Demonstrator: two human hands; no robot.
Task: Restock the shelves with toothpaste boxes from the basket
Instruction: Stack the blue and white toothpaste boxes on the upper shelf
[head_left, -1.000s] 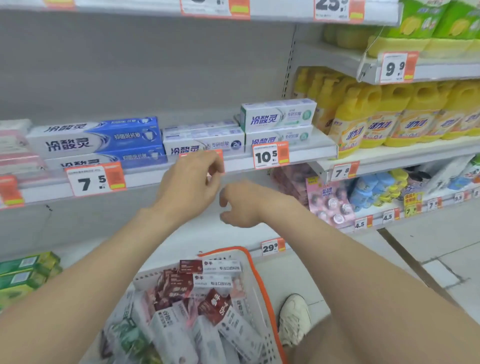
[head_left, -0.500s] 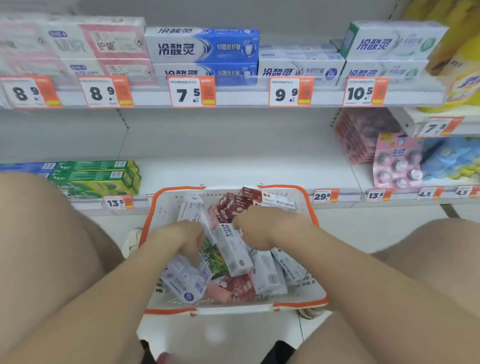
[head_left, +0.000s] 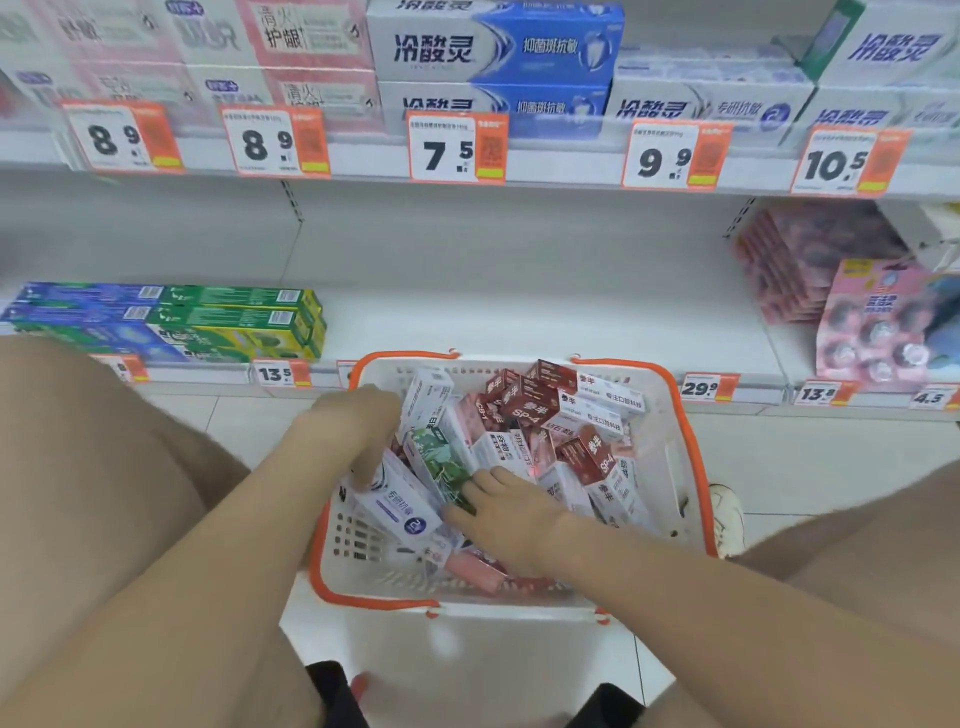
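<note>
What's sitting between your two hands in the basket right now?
In the head view, two toothpaste boxes lie between the left hand and right hand: a green leaf-print box and a white box with purple print.

Orange price tags (head_left: 457, 148) up top, pink blister pks (head_left: 872, 327) at rt — white shoe (head_left: 730, 519) on tile floor (head_left: 831, 457).

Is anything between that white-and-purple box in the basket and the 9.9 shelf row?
Nothing visible does. The white-and-purple toothpaste box, held by the left hand, tops the pile in the basket; only air separates it from the matching row above the 9.9 tag.
</note>
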